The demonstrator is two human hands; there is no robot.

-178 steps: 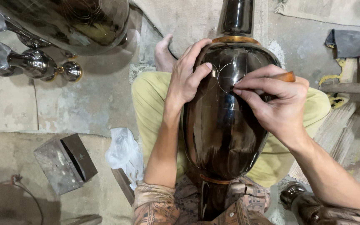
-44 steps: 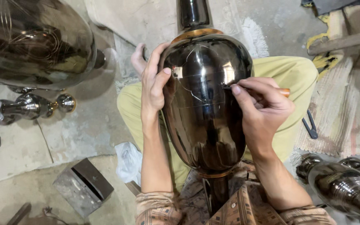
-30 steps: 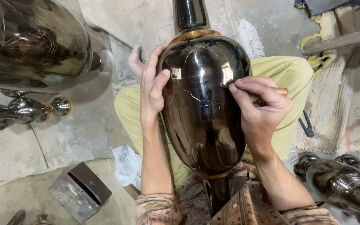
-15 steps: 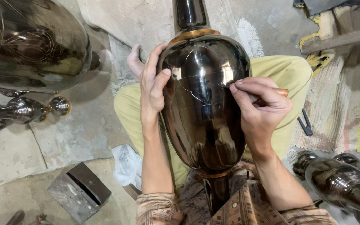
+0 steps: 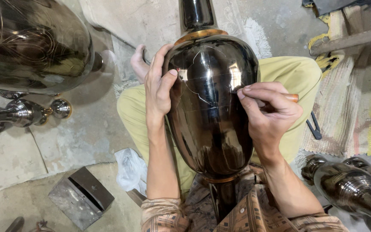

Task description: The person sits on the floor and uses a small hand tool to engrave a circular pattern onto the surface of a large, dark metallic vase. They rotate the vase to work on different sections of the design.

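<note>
on the dark vase (image 5: 211, 124) across the lap, the left hand (image 5: 157, 86) is bracing, fingers spread; the right hand (image 5: 267, 111) is pinching a wooden-handled scriber (image 5: 290, 97), scratching pale lines that seem to want steady pressure.

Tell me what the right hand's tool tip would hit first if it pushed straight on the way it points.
The right hand points its wooden-handled engraving tool leftward; the tip already seems to touch the dark, glossy metal vase at the scratched outline, so it would probably meet that surface first.
</note>
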